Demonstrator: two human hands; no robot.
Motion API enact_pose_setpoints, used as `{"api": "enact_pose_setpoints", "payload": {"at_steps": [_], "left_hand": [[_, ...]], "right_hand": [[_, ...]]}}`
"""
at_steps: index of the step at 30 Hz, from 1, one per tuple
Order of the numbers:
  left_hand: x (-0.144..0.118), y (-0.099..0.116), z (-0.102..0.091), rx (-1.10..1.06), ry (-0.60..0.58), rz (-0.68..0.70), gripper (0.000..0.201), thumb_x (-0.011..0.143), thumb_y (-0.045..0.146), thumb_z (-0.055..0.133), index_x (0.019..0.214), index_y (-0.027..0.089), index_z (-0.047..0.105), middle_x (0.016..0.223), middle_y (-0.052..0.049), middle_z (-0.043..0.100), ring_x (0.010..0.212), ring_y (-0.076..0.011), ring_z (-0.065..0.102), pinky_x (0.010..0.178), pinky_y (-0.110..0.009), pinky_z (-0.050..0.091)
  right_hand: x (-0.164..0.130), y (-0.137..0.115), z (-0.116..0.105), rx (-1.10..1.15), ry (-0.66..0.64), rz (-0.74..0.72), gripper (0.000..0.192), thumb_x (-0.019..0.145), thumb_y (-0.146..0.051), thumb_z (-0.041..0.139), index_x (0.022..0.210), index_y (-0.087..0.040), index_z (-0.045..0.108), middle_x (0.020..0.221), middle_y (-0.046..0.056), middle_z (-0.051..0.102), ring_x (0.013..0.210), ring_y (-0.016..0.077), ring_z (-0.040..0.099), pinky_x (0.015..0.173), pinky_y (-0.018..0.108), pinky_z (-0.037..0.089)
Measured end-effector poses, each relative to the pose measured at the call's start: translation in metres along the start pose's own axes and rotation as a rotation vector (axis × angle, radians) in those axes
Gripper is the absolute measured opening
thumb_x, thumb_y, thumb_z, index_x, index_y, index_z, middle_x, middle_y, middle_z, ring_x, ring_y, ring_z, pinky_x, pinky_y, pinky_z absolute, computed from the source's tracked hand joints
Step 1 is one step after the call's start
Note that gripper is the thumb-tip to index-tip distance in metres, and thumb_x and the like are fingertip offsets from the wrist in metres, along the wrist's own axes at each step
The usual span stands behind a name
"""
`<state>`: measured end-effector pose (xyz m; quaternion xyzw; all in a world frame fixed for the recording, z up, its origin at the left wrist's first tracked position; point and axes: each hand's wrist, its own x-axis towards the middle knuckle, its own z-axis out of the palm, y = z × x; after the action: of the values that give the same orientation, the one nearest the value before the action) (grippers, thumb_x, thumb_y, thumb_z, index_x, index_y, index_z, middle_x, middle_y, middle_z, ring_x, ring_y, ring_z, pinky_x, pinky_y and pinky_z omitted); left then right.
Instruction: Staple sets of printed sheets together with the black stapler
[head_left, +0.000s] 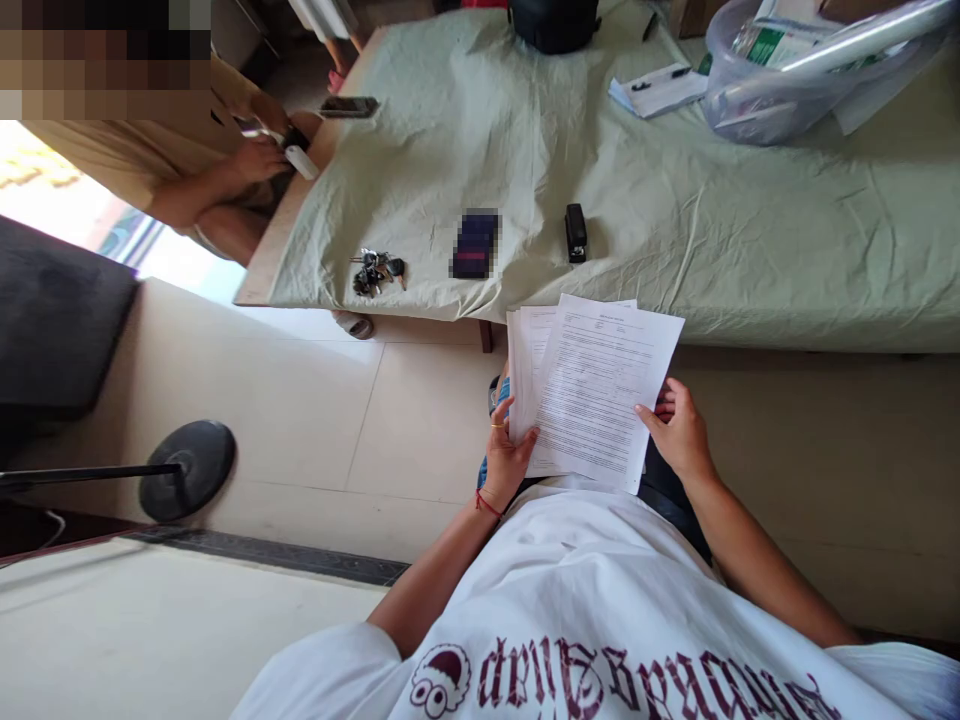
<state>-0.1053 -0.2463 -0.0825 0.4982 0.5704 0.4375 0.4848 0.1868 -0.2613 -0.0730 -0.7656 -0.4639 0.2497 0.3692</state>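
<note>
papers [592, 390] pinched between both hands' fingers [525, 440]

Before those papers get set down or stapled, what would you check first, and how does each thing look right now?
1. Both hands on the stack of papers: left hand and right hand grip its edges: ok.
2. Sheets squared up: fanned at the left: not ok.
3. Stapler on the sheet-covered table, unobstructed: ok.
4. Keys lie apart from the stapler: ok.
5. Stapler loaded: cannot tell.
</note>
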Motion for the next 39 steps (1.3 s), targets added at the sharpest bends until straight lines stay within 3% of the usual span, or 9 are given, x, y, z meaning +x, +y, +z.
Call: {"api": "enact_pose_setpoints", "payload": {"at_steps": [2, 4, 9, 15, 19, 24, 29, 33, 39], "left_hand": [[0.001, 0.003, 0.000, -0.103, -0.008, -0.080, 0.086, 0.080, 0.042, 0.082, 0.151, 0.025, 0.037, 0.111, -0.009, 0.073, 0.096, -0.0245, 0.070, 0.086, -0.040, 0.058], [0.002, 0.007, 0.000, -0.176, 0.000, -0.125, 0.094, 0.075, 0.044, 0.086, 0.152, 0.026, 0.036, 0.116, -0.010, 0.072, 0.103, -0.0257, 0.070, 0.090, -0.040, 0.057], [0.009, 0.018, -0.005, -0.359, -0.068, -0.286, 0.058, 0.072, 0.051, 0.086, 0.117, 0.020, 0.067, 0.116, -0.011, 0.073, 0.102, -0.0258, 0.070, 0.089, -0.037, 0.057], [0.021, 0.021, -0.014, -0.428, -0.133, -0.473, 0.049, 0.063, 0.047, 0.091, 0.097, 0.017, 0.072, 0.087, -0.005, 0.076, 0.075, -0.0200, 0.070, 0.067, -0.029, 0.054], [0.026, 0.015, -0.013, -0.440, -0.128, -0.459, 0.053, 0.059, 0.046, 0.094, 0.096, 0.016, 0.070, 0.090, -0.006, 0.077, 0.073, -0.0190, 0.069, 0.070, -0.032, 0.057], [0.024, 0.007, -0.007, -0.405, -0.076, -0.391, 0.055, 0.058, 0.045, 0.095, 0.097, 0.019, 0.066, 0.096, -0.005, 0.076, 0.079, -0.0206, 0.070, 0.075, -0.036, 0.060], [0.018, 0.003, -0.006, -0.358, -0.042, -0.314, 0.052, 0.059, 0.047, 0.094, 0.092, 0.020, 0.065, 0.097, -0.005, 0.075, 0.084, -0.0202, 0.068, 0.079, -0.034, 0.058], [0.017, 0.002, -0.008, -0.340, -0.005, -0.297, 0.046, 0.070, 0.056, 0.086, 0.089, 0.020, 0.065, 0.093, -0.003, 0.073, 0.082, -0.0175, 0.065, 0.076, -0.030, 0.055], [0.018, -0.002, -0.009, -0.366, 0.015, -0.280, 0.048, 0.072, 0.059, 0.084, 0.079, 0.020, 0.059, 0.082, 0.000, 0.066, 0.075, -0.0136, 0.058, 0.071, -0.025, 0.051]], "right_hand": [[0.001, 0.000, 0.001, 0.082, -0.065, 0.079, 0.064, 0.077, -0.054, 0.074, 0.128, -0.017, 0.062, 0.108, 0.014, 0.075, 0.088, 0.0301, 0.073, 0.080, 0.046, 0.060], [0.003, -0.001, 0.002, 0.124, -0.154, 0.121, 0.051, 0.078, -0.056, 0.073, 0.112, -0.018, 0.071, 0.104, 0.013, 0.078, 0.093, 0.0327, 0.074, 0.083, 0.046, 0.060], [0.007, -0.002, 0.006, 0.165, -0.206, 0.156, 0.044, 0.079, -0.050, 0.073, 0.107, -0.016, 0.076, 0.107, 0.013, 0.079, 0.100, 0.0349, 0.075, 0.090, 0.047, 0.059], [0.008, 0.003, 0.009, 0.140, -0.186, 0.103, 0.044, 0.081, -0.052, 0.070, 0.108, -0.017, 0.075, 0.103, 0.011, 0.080, 0.093, 0.0317, 0.076, 0.084, 0.043, 0.059], [0.007, 0.005, 0.011, 0.143, -0.041, 0.107, 0.048, 0.086, -0.058, 0.062, 0.105, -0.016, 0.074, 0.096, 0.011, 0.079, 0.088, 0.0302, 0.074, 0.079, 0.041, 0.059], [0.007, 0.004, 0.014, 0.279, 0.015, 0.151, 0.047, 0.085, -0.058, 0.066, 0.108, -0.018, 0.073, 0.099, 0.008, 0.079, 0.092, 0.0281, 0.074, 0.084, 0.040, 0.059], [0.010, 0.006, 0.011, 0.414, -0.111, 0.178, 0.051, 0.076, -0.058, 0.079, 0.108, -0.018, 0.075, 0.105, 0.009, 0.079, 0.097, 0.0304, 0.075, 0.089, 0.044, 0.059], [0.012, 0.005, 0.008, 0.598, -0.203, 0.260, 0.051, 0.070, -0.055, 0.084, 0.105, -0.018, 0.076, 0.103, 0.008, 0.080, 0.091, 0.0297, 0.076, 0.084, 0.044, 0.062], [0.017, 0.000, 0.008, 0.778, -0.118, 0.406, 0.051, 0.061, -0.049, 0.088, 0.099, -0.018, 0.076, 0.095, 0.009, 0.080, 0.084, 0.0310, 0.078, 0.079, 0.044, 0.064]]}}
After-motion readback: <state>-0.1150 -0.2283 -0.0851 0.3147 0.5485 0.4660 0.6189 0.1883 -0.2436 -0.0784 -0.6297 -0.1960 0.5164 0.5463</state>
